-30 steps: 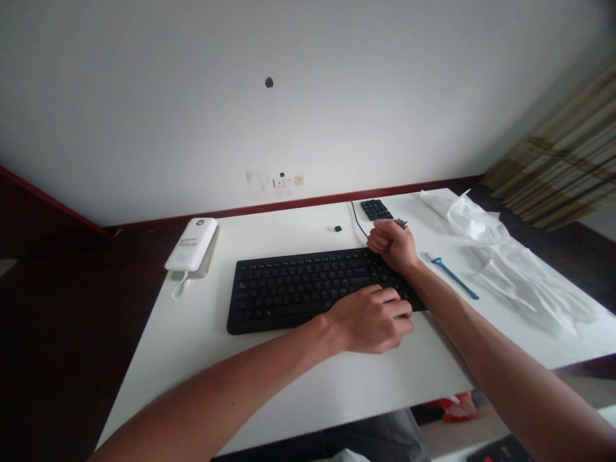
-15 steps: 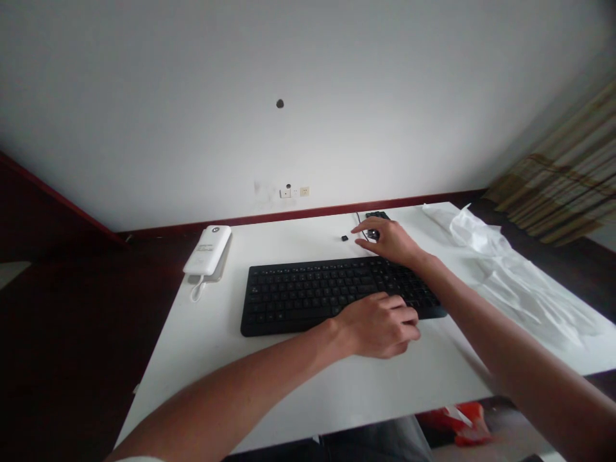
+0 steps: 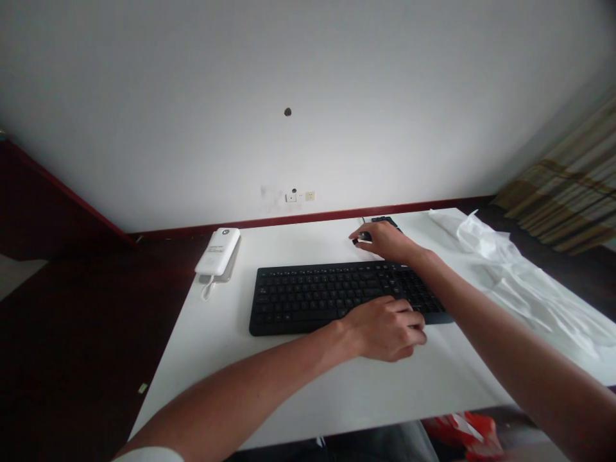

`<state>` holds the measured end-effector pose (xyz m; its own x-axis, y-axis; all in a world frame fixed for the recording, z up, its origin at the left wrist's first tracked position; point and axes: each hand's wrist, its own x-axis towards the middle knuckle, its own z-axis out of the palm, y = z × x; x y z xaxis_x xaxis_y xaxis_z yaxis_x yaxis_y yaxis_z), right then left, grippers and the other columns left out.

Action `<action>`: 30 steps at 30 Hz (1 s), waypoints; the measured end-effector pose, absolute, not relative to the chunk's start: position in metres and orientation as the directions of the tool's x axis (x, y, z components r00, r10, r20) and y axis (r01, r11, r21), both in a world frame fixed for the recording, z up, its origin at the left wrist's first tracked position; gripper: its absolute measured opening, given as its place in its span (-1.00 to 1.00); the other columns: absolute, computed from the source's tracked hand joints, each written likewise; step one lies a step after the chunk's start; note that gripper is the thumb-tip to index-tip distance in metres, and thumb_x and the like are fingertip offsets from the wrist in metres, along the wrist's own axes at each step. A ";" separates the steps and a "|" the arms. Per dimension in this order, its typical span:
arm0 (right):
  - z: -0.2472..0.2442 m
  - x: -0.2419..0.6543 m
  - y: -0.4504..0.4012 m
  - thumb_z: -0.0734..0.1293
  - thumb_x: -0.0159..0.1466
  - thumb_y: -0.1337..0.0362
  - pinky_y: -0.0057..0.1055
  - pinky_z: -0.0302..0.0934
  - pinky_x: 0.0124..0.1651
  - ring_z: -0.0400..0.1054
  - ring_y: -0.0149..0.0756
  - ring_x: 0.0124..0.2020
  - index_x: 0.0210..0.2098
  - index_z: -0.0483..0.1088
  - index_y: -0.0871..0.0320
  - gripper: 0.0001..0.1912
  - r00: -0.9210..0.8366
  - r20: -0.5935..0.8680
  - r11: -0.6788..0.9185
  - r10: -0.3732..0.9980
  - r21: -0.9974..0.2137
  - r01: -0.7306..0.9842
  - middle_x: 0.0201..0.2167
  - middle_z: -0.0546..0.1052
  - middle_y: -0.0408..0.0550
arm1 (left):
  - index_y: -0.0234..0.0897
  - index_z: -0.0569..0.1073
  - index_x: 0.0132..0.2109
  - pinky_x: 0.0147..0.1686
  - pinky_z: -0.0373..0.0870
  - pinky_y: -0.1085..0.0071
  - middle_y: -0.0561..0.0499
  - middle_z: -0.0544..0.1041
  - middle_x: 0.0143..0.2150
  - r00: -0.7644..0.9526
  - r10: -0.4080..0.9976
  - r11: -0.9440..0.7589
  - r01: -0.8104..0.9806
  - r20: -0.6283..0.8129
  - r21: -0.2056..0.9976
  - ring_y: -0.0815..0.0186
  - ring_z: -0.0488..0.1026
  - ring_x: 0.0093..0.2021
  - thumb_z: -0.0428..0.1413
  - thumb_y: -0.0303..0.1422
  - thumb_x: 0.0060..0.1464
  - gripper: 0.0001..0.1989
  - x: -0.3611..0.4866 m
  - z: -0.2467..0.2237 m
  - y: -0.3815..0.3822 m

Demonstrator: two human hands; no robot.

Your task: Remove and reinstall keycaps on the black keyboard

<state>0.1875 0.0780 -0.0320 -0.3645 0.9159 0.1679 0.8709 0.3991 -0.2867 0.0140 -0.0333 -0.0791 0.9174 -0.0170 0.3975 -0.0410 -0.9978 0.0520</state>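
Observation:
A black keyboard [image 3: 308, 301] lies flat across the white desk. My left hand [image 3: 387, 328] is over its front edge at the right, fingers curled under; whatever they may hold is hidden. Beyond the keyboard, my right hand [image 3: 385, 240] has thumb and forefinger closed around a small black piece [image 3: 355, 242] that looks like a keycap, at the desk surface. A dark rounded object [image 3: 366, 236] shows just behind those fingertips, partly covered by the hand.
At the desk's left lies a white power bank [image 3: 219, 251] with a short cable, over a flat grey device. A dark keypad-like object [image 3: 385, 222] sits behind my right hand. Crumpled white plastic [image 3: 486, 234] spreads along the right side. A red bag [image 3: 474, 433] is below the front edge.
My right hand has moved slightly left, and its fingers have come together around the small black piece. My left hand stays over the keyboard's front edge. The view has shifted slightly.

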 end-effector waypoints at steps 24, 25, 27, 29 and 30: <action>-0.022 0.230 -0.017 0.38 0.29 0.15 -0.33 0.38 -0.12 0.59 -0.19 -0.28 -0.20 0.62 -0.03 -0.84 -0.247 0.020 0.237 0.969 -0.357 0.904 -0.32 0.70 -0.21 | -0.22 0.60 -0.13 -0.02 0.36 0.25 -0.03 0.58 0.03 0.923 -0.015 -0.998 -0.039 0.384 0.055 0.20 0.43 0.01 0.09 -0.35 0.33 -0.83 0.014 -0.078 -0.034; -0.020 0.229 -0.016 0.38 0.29 0.16 -0.33 0.37 -0.12 0.58 -0.19 -0.28 -0.21 0.62 -0.03 -0.84 -0.255 0.010 0.242 0.967 -0.350 0.905 -0.32 0.70 -0.21 | -0.22 0.60 -0.13 -0.02 0.35 0.25 -0.03 0.58 0.03 0.923 -0.015 -0.998 -0.039 0.384 0.054 0.20 0.43 0.01 0.09 -0.35 0.33 -0.82 0.014 -0.078 -0.034; -0.018 0.228 -0.014 0.37 0.30 0.16 -0.33 0.37 -0.12 0.59 -0.18 -0.25 -0.22 0.62 -0.03 -0.84 -0.264 -0.011 0.245 0.964 -0.341 0.908 -0.31 0.70 -0.20 | -0.21 0.60 -0.12 -0.02 0.35 0.25 -0.03 0.58 0.04 0.924 -0.012 -0.998 -0.033 0.383 0.049 0.20 0.43 0.01 0.09 -0.35 0.33 -0.82 0.014 -0.078 -0.034; -0.017 0.228 -0.014 0.36 0.30 0.17 -0.30 0.38 -0.11 0.59 -0.16 -0.24 -0.23 0.62 -0.03 -0.83 -0.277 -0.022 0.254 0.961 -0.336 0.907 -0.29 0.71 -0.19 | -0.20 0.60 -0.12 -0.01 0.35 0.26 -0.04 0.57 0.04 0.924 -0.008 -0.999 -0.026 0.381 0.044 0.21 0.43 0.01 0.08 -0.35 0.33 -0.82 0.014 -0.078 -0.034; -0.017 0.228 -0.014 0.35 0.31 0.17 -0.29 0.39 -0.10 0.59 -0.15 -0.23 -0.22 0.63 -0.03 -0.82 -0.285 -0.020 0.262 0.958 -0.334 0.905 -0.28 0.71 -0.18 | -0.20 0.60 -0.12 -0.01 0.35 0.26 -0.03 0.57 0.04 0.924 -0.008 -0.999 -0.026 0.382 0.041 0.21 0.43 0.02 0.08 -0.35 0.34 -0.82 0.014 -0.078 -0.034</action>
